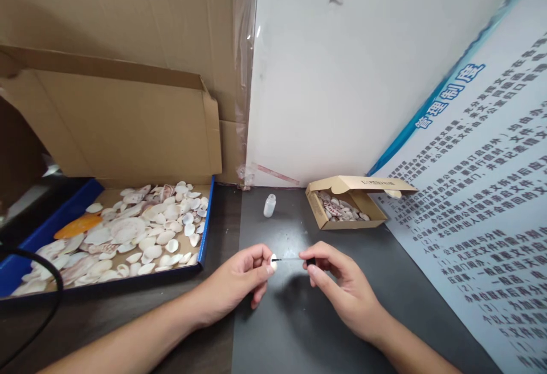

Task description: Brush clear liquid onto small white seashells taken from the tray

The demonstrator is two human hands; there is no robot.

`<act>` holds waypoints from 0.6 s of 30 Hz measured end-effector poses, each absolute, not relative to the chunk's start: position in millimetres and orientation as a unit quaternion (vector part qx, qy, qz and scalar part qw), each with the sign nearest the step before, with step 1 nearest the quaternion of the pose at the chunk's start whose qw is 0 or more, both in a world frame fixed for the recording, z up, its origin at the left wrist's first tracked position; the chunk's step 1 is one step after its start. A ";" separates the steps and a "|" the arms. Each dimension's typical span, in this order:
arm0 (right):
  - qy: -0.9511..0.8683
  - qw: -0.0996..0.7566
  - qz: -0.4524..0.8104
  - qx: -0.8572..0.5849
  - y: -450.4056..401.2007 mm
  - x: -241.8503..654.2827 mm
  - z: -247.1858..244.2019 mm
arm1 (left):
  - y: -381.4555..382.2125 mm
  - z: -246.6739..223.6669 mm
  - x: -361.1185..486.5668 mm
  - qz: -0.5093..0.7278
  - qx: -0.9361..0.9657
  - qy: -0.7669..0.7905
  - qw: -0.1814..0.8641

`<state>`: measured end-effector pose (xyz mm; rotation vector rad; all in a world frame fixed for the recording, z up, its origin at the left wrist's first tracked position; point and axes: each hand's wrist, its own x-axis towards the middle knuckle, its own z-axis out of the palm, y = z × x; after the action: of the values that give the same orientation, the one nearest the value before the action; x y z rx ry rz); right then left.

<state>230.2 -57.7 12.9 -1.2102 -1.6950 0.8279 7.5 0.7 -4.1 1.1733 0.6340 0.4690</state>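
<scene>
"So, how is the left hand (239,283) set?"

"Thumb and fingers pinch a small, pale, smooth shell (274,264) by its edge, between the two hands."

"And the right hand (342,288)?"

"It pinches the black cap (311,261) of a thin applicator (291,259). The applicator's long axis runs crosswise, nearly level, pointing from the cap towards the left hand. Its dark tip is at the shell, apparently touching."

"What's farther out?"

"A small translucent whitish bottle (269,207), uncapped, stands beyond both hands, nearer the left, on a smooth, dark grey mat (307,345)."

"And either side?"

"Far right, a low brown cardboard carton (354,225), lid up, holds mottled, ridged shells (337,207). Left of the left hand, a broad blue-sided box (207,223) holds fan-shaped and rounded shells, mostly cream and white, with one orange piece (77,227). Dark, wood-grained tabletop (200,348) shows beside the mat."
</scene>
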 end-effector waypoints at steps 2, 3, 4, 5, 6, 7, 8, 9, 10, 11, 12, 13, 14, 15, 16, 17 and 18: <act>-0.678 0.435 0.316 -0.501 -57.5 230.1 13.0 | 0.6 -4.4 7.3 0.213 0.544 0.292 0.757; -0.675 0.438 0.311 -0.505 -57.3 230.0 13.2 | 0.5 -4.7 7.2 0.212 0.547 0.292 0.755; -0.675 0.440 0.312 -0.504 -57.2 229.9 13.4 | 0.4 -5.1 7.2 0.212 0.550 0.292 0.754; -0.679 0.439 0.317 -0.496 -57.1 229.9 13.6 | 0.3 -5.7 7.2 0.214 0.551 0.290 0.753; -0.685 0.437 0.321 -0.487 -57.1 229.8 13.9 | 0.2 -6.2 7.1 0.214 0.552 0.288 0.753; -0.691 0.432 0.323 -0.481 -57.1 229.8 14.1 | 0.1 -6.7 7.1 0.214 0.554 0.285 0.752; -0.694 0.429 0.321 -0.481 -57.1 229.7 14.3 | 0.0 -7.1 7.0 0.214 0.558 0.282 0.751; -0.692 0.428 0.315 -0.489 -57.2 229.7 14.5 | -0.2 -7.4 6.9 0.214 0.562 0.280 0.748; -0.687 0.430 0.307 -0.499 -57.3 229.8 14.6 | -0.4 -7.5 6.8 0.213 0.566 0.280 0.746; -0.681 0.433 0.303 -0.507 -57.4 229.8 14.7 | -0.7 -7.5 6.8 0.212 0.569 0.280 0.743; -0.678 0.437 0.305 -0.507 -57.5 229.7 14.8 | -0.9 -7.4 6.7 0.212 0.571 0.280 0.742; -0.679 0.437 0.311 -0.501 -57.6 229.6 14.9 | -1.2 -7.2 6.6 0.212 0.570 0.281 0.742; -0.683 0.436 0.318 -0.492 -57.7 229.5 15.0 | -1.4 -7.0 6.6 0.212 0.568 0.281 0.743; -0.689 0.432 0.322 -0.486 -57.7 229.3 15.0 | -1.5 -6.8 6.6 0.212 0.567 0.282 0.745; -0.692 0.427 0.321 -0.486 -57.7 229.1 15.1 | -1.5 -6.6 6.6 0.212 0.566 0.282 0.745; -0.691 0.424 0.316 -0.493 -57.7 229.0 15.1 | -1.4 -6.3 6.7 0.212 0.566 0.283 0.745; -0.687 0.424 0.308 -0.503 -57.6 228.9 15.1 | -1.2 -6.0 6.8 0.211 0.566 0.283 0.745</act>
<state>228.9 -57.6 15.1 -1.2584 -1.7197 0.7702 6.8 -1.2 -6.0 1.2401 0.6208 0.4620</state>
